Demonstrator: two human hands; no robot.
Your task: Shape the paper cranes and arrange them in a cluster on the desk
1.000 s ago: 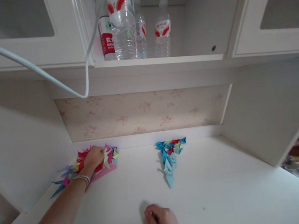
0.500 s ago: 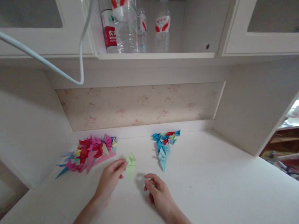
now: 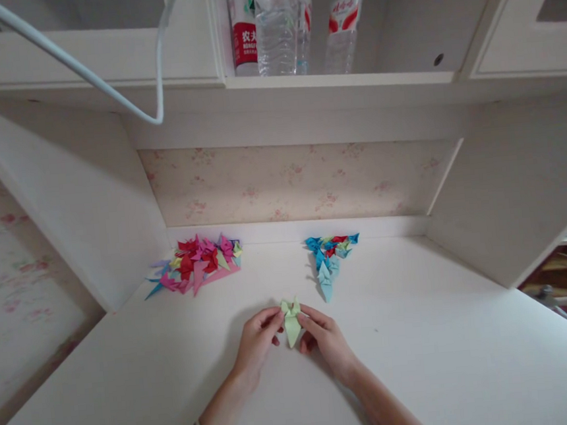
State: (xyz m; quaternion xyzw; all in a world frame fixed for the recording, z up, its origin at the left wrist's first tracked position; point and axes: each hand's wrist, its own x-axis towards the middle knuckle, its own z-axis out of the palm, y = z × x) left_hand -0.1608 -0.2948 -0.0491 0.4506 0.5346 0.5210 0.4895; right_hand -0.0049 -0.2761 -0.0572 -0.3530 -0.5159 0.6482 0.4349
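Observation:
A light green folded paper crane [image 3: 292, 324] is held between both hands above the white desk, its pointed end toward me. My left hand [image 3: 259, 339] pinches its left side between thumb and fingers. On the other side, my right hand [image 3: 325, 338] grips its right edge the same way. Beyond my left hand lies a pile of pink, red, purple and blue paper cranes [image 3: 198, 263]. A smaller group of blue, red and green paper cranes [image 3: 325, 276] rests behind my right hand, laid out in a rough wedge.
The white desk [image 3: 425, 359] runs between two side panels. Above it is an open cabinet shelf with plastic bottles [image 3: 344, 25] and a red-and-white labelled bottle [image 3: 244, 40]. A white cable arm [image 3: 104, 86] hangs down at the upper left.
My right hand, apart from the crane before, has taken hold of its right side. My left hand has brought the crane nearer my right hand. The camera view has shifted.

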